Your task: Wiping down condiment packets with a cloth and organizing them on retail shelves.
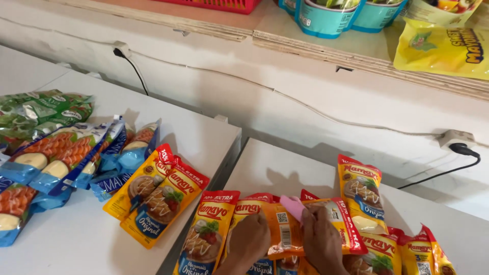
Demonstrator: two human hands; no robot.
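Sauce pouches across two white tables, more packs on the shelf.
Orange-yellow pouches [158, 201] centre and right, one back-up [285, 229] under both hands; blue pouches [66, 158] and green bags [43, 109] left; yellow pouch [443, 48] and teal tubs [326, 18] on shelf.

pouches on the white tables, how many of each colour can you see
Orange-yellow sauce pouches: about 10, some overlapped or cut off at the frame edge
Blue pouches: about 6, overlapped, count unsure
Green pouches: about 2
Total: about 18
Both hands, left hand and right hand, rest on the orange-yellow ones.
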